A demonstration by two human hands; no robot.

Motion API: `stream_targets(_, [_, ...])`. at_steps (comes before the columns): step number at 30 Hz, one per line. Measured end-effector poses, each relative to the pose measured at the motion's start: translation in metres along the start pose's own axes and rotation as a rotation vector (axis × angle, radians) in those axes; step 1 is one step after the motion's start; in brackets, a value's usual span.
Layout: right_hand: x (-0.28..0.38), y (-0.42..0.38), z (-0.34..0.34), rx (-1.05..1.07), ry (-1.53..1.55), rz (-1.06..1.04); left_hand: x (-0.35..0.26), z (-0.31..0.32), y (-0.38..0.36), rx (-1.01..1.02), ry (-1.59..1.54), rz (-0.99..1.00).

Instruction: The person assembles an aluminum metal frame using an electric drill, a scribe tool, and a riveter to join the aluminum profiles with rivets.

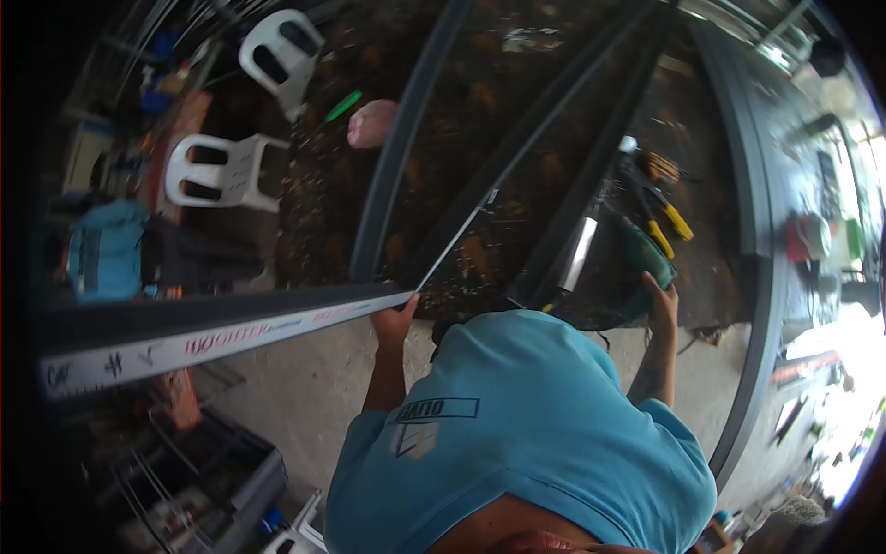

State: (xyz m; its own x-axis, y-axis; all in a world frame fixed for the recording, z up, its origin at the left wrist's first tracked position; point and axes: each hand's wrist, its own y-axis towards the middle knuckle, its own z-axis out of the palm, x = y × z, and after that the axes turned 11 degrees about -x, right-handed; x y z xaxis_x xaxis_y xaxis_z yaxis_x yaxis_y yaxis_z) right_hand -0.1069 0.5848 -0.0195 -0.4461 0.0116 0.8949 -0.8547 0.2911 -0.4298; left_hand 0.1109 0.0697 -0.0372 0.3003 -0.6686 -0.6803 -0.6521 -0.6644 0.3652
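My left hand [394, 319] is closed on the near end of a long dark metal profile [231, 334] with a white, red-lettered strip, which runs off to the left. From that end a thin bright metal strip [452, 242] slants up over the dark tabletop [480, 92]. My right hand [661, 300] is wrapped round the end of a green power tool [646, 254] at the table's near edge. Beside the tool lie a shiny metal piece [580, 251] and cutters with yellow-tipped handles [660, 212].
Dark metal bars [406, 148] cross the table. A pink object [372, 124] and a green ring [343, 106] lie at its left. White chairs [221, 173] and a person in a teal shirt [109, 249] are at the left. Grey beams [752, 138] run along the right.
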Motion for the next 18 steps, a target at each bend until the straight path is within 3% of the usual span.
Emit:
stream_targets(1, [0.002,0.0,0.005,0.039,-0.004,0.006,-0.001,-0.002,0.0,-0.024,0.027,-0.014])
stream_targets(3, [0.007,-0.003,0.01,-0.026,0.163,0.31,-0.007,-0.003,0.001,0.022,0.005,-0.087])
stream_targets(4, [0.012,-0.006,0.015,-0.01,0.159,0.31,-0.011,-0.003,0.004,0.008,0.014,-0.092])
stream_targets(6, [0.017,-0.014,0.021,0.134,0.445,0.354,-0.018,-0.008,0.007,0.042,-0.009,-0.114])
stream_targets(8, [0.007,-0.006,0.017,0.139,0.411,0.344,-0.013,-0.006,0.007,0.044,0.005,-0.097])
stream_targets(10, [0.008,-0.011,0.022,-0.02,0.513,0.388,-0.018,-0.008,0.008,0.021,0.035,-0.042])
stream_targets(14, [-0.012,-0.007,-0.004,0.037,0.599,0.387,-0.012,-0.005,0.006,0.095,-0.006,-0.105])
stream_targets(16, [-0.003,-0.029,-0.008,0.161,0.855,0.34,-0.005,0.001,-0.003,0.011,-0.177,-0.157])
stream_targets(18, [0.019,-0.047,-0.006,0.112,0.9,0.189,-0.004,0.007,-0.011,-0.027,-0.292,-0.187])
